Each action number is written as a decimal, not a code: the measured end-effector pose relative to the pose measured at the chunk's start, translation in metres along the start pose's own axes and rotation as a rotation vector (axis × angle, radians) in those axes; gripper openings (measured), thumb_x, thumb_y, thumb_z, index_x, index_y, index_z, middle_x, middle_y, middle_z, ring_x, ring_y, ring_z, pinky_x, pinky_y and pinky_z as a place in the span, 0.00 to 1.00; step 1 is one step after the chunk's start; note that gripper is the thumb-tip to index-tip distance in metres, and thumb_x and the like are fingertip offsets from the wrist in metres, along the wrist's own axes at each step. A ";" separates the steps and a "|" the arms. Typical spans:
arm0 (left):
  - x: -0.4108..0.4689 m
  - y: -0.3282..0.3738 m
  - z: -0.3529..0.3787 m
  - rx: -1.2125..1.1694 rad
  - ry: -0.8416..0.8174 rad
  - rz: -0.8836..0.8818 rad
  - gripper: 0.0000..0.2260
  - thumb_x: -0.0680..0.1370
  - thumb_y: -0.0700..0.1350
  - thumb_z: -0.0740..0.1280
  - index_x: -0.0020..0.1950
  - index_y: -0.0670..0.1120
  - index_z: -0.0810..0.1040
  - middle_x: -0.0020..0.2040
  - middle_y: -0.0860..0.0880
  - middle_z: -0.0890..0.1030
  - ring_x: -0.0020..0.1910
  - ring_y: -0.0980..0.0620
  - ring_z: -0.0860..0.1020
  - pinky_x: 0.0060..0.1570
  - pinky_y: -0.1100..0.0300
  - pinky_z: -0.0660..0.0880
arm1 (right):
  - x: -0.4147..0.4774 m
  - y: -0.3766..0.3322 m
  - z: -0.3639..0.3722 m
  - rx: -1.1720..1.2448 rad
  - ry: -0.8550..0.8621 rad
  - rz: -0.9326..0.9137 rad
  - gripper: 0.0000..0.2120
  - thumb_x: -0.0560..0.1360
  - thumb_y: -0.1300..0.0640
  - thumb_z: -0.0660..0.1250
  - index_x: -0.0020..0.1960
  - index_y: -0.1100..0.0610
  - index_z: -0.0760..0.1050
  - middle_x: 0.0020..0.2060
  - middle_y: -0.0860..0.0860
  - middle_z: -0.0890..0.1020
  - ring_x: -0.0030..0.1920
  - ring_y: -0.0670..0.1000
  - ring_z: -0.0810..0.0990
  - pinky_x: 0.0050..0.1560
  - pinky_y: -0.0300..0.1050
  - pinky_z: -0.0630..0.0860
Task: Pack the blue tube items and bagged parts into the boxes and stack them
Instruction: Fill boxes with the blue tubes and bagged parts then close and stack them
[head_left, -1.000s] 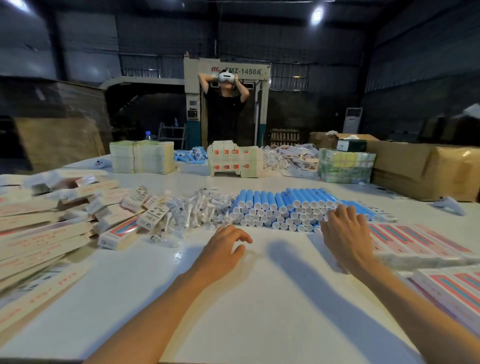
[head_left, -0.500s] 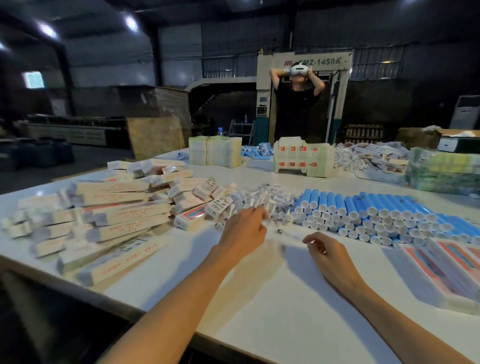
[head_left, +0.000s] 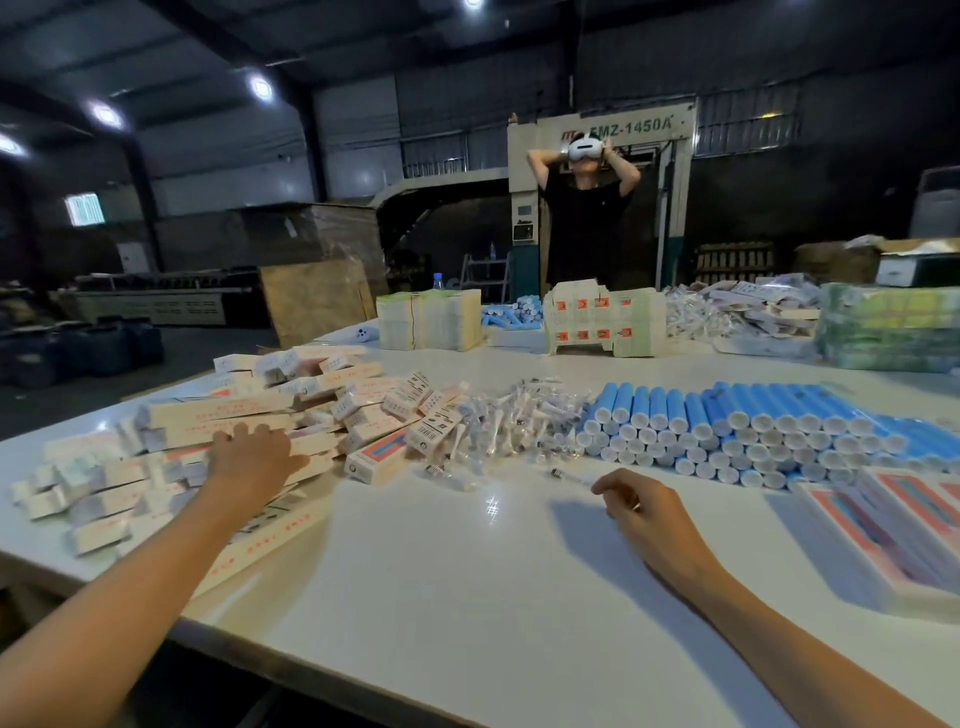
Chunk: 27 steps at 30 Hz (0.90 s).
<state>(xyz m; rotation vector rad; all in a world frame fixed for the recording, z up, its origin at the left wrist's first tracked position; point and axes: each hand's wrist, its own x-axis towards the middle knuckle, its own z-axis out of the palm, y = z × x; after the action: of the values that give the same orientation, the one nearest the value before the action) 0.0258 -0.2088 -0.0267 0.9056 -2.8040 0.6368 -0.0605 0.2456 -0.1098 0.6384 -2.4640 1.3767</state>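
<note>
Left hand (head_left: 249, 457), fingers straight and spread, rests flat on the heap of boxes (head_left: 234, 408) along the left edge of the table (head_left: 467, 571). Right hand (head_left: 649, 514) lies mid-table, nearer the front edge, fingers loosely curled; whether it holds anything cannot be told. Bagged parts (head_left: 509, 421) are heaped just right of the boxes. Blue tubes (head_left: 727, 421) are stacked beside them, toward the right edge.

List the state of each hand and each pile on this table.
Cartons, jumbled heap.
Bagged parts, loose heap.
Blue tubes, stacked lying down, capped ends toward the camera.
Left hand, fingers spread, rests on the cartons.
Right hand, fingers curled; grip unclear.
</note>
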 end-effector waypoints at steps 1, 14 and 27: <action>0.000 -0.001 -0.001 0.025 0.026 0.018 0.24 0.87 0.64 0.56 0.73 0.51 0.76 0.71 0.49 0.78 0.72 0.45 0.74 0.71 0.47 0.68 | 0.000 0.000 0.000 0.005 0.002 0.004 0.10 0.83 0.64 0.64 0.53 0.54 0.82 0.39 0.49 0.83 0.36 0.53 0.79 0.38 0.46 0.72; -0.024 0.039 -0.063 -0.758 0.338 0.211 0.18 0.88 0.60 0.53 0.69 0.49 0.71 0.54 0.47 0.84 0.46 0.47 0.84 0.41 0.48 0.81 | 0.000 -0.001 0.000 -0.013 -0.015 0.014 0.09 0.83 0.63 0.64 0.53 0.52 0.82 0.42 0.47 0.83 0.42 0.51 0.81 0.43 0.46 0.77; -0.098 0.250 -0.074 -2.118 -0.264 0.467 0.16 0.87 0.57 0.60 0.67 0.48 0.77 0.52 0.47 0.89 0.40 0.46 0.87 0.39 0.53 0.84 | 0.030 -0.016 -0.040 -0.309 0.427 0.012 0.08 0.82 0.60 0.65 0.59 0.56 0.80 0.50 0.50 0.84 0.44 0.49 0.80 0.37 0.39 0.70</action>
<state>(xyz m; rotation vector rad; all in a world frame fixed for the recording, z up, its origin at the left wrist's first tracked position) -0.0411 0.0581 -0.0722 -0.2024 -1.9341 -2.0767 -0.0790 0.2648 -0.0638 0.2297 -2.2590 0.9780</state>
